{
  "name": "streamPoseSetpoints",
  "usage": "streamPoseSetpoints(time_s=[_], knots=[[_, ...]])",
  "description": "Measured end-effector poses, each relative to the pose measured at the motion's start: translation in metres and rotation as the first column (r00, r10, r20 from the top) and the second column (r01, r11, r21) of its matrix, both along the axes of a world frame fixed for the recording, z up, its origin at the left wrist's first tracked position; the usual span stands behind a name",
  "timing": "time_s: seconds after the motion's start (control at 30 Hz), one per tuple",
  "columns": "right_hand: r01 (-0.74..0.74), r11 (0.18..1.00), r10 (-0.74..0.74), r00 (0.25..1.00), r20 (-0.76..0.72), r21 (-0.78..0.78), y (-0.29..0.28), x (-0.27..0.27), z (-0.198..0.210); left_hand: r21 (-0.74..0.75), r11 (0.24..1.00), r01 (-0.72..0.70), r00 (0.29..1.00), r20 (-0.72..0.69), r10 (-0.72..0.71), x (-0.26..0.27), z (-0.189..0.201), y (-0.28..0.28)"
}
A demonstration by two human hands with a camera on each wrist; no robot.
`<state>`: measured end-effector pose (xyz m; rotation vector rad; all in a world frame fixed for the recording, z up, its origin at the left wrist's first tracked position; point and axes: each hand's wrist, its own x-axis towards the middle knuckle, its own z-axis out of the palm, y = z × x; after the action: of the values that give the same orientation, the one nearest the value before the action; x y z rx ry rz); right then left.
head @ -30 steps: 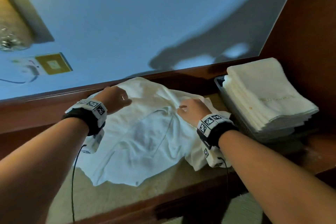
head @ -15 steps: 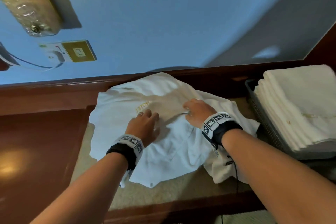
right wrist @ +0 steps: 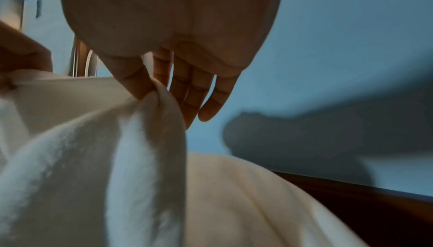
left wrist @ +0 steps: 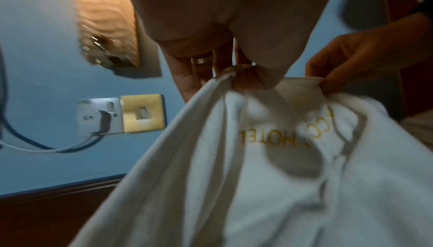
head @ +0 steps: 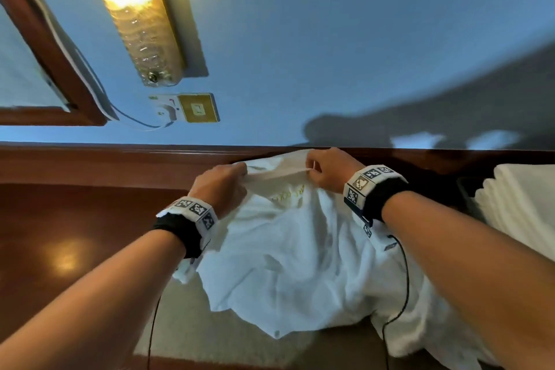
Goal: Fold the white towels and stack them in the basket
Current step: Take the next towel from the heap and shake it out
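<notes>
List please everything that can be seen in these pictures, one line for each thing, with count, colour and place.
crumpled white terry towel with gold lettering: one, white, on the beige mat, far edge lifted by both hands.
stack of folded white towels: one stack, white, at the right edge, in the basket.
dark mesh basket: one, dark grey, right of the crumpled towel.
beige mat: one, beige, under the crumpled towel.
dark brown wooden desk: one, reddish brown, against the blue wall.
lit glass wall lamp: one, yellow glow, upper left wall.
gold switch plate: one, gold, below the lamp.
white socket with plugged cable: one, white, left of the switch plate.
left hand: pinches the towel's edge.
right hand: pinches the same edge.
</notes>
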<state>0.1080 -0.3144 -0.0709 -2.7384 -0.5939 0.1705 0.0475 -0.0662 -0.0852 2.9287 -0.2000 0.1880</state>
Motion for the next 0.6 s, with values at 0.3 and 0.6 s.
streamPoseSetpoints(time_s=[0.3, 0.6], knots=[[-0.051, 0.998, 0.046, 0.995, 0.091, 0.048, 0.093, -0.035, 0.053, -0.196, 0.98, -0.042, 0.984, 0.16, 0.074, -0.035, 0.087, 0.111], [0.075, 0.967, -0.028, 0.982, 0.188, -0.245, 0.178, -0.068, 0.09, -0.043, 0.991, -0.125, 0.961, 0.245, 0.132, -0.095, 0.129, 0.263]])
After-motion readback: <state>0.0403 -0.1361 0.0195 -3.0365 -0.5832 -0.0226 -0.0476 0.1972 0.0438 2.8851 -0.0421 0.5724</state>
